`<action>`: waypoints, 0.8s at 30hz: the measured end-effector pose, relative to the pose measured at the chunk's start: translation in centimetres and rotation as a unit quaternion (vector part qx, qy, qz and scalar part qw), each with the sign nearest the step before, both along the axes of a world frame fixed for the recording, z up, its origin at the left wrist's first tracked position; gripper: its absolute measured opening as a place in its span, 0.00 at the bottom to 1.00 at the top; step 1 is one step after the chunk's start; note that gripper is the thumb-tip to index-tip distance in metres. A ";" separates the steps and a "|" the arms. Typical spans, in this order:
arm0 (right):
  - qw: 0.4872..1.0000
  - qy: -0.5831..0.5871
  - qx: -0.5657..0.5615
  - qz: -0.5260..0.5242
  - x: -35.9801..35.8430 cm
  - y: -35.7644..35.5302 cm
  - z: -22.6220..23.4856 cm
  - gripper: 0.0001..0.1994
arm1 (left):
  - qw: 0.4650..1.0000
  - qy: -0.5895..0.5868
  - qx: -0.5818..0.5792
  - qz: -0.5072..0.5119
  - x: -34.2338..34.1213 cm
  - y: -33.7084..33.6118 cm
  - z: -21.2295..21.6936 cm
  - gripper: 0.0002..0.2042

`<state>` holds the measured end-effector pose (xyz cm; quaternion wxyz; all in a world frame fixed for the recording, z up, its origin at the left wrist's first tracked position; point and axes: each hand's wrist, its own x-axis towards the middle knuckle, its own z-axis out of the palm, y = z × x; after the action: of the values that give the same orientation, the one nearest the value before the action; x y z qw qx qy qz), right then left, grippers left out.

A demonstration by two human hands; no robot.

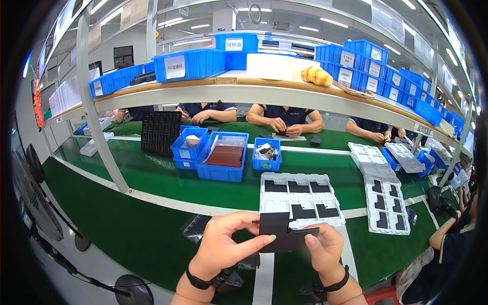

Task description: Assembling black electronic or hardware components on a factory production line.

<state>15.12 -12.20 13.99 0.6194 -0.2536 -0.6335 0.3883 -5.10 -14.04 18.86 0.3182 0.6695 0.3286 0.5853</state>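
Between my two hands is a flat black L-shaped plate [274, 243], raised over the near part of the green bench. My left hand [223, 243] pinches its left side, thumb on the front face. The fingers of my right hand [325, 246] close on its right end, thumb in front. Just beyond lies a white moulded tray [275, 207] with several black cut-out pieces [300, 187] in its pockets. Below the held plate, partly hidden by my left hand, are another dark piece [248, 262] and a dark fixture [229, 280] on the bench.
A second white tray [388, 189] of black pieces sits to the right. Blue bins [222, 172] stand mid-bench, one with brown sheets. Overhead, a shelf [244, 92] with more blue bins spans the bench. Co-workers' hands [279, 126] work across from me. A clear bag [195, 227] lies left.
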 end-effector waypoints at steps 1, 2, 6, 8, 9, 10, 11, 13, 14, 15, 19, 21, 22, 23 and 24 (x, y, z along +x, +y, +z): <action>1.000 -0.001 0.002 0.001 -0.2 0.2 0.3 0.05 | 1.000 -0.001 0.002 0.001 0.0 -0.1 0.2 0.14; 1.000 -0.011 0.019 -0.014 -0.4 0.3 0.9 0.05 | 1.000 -0.007 0.019 0.008 0.1 0.0 0.5 0.14; 0.997 -0.035 0.051 -0.040 -0.8 0.3 1.7 0.04 | 0.998 -0.019 0.050 0.019 -0.4 -0.2 0.6 0.14; 0.998 -0.035 0.046 -0.039 -1.1 0.3 1.8 0.04 | 0.997 -0.031 0.062 0.018 -0.8 -0.1 0.6 0.14; 0.998 -0.036 0.040 -0.039 -1.3 0.4 1.8 0.04 | 0.998 -0.020 0.062 0.020 -1.1 0.1 0.4 0.14; 0.998 -0.036 0.040 -0.036 -1.5 0.5 1.8 0.04 | 0.998 -0.009 0.062 0.021 -1.3 0.2 0.2 0.15; 0.998 -0.025 0.036 -0.036 -1.7 0.6 1.8 0.04 | 0.998 -0.010 0.062 0.023 -1.4 0.3 0.2 0.15; 0.999 -0.013 0.032 -0.034 -1.9 0.7 1.8 0.04 | 0.999 -0.010 0.045 0.017 -1.4 0.2 0.3 0.14; 0.999 -0.005 0.025 -0.032 -1.9 0.8 1.8 0.04 | 0.999 -0.010 0.044 0.018 -1.4 0.3 0.3 0.14; 0.999 0.003 0.018 -0.030 -1.9 0.8 1.7 0.04 | 0.999 -0.017 0.049 0.016 -1.4 0.3 0.3 0.15; 0.999 0.006 0.017 -0.034 -2.1 1.0 1.8 0.04 | 0.997 -0.036 0.058 0.020 -1.0 0.6 0.3 0.13; 0.998 -0.007 0.033 -0.047 -1.8 1.2 1.6 0.04 | 0.997 -0.057 0.052 0.014 -1.0 0.8 0.1 0.11; 0.998 -0.007 0.032 -0.047 -1.7 1.3 1.5 0.04 | 0.996 -0.078 0.047 0.009 -1.1 1.0 -0.1 0.09; 0.994 -0.045 0.067 -0.067 -1.5 1.4 1.5 0.05 | 0.996 -0.077 0.046 0.008 -1.1 1.3 -0.4 0.09; 0.988 -0.084 0.102 -0.085 -1.4 1.6 1.6 0.05 | 0.997 -0.070 0.034 0.023 -1.1 1.6 -0.7 0.07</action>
<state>13.75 -10.64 15.55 0.6177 -0.2738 -0.6954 0.2448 -6.25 -12.43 18.16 0.3042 0.6293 0.3009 0.6489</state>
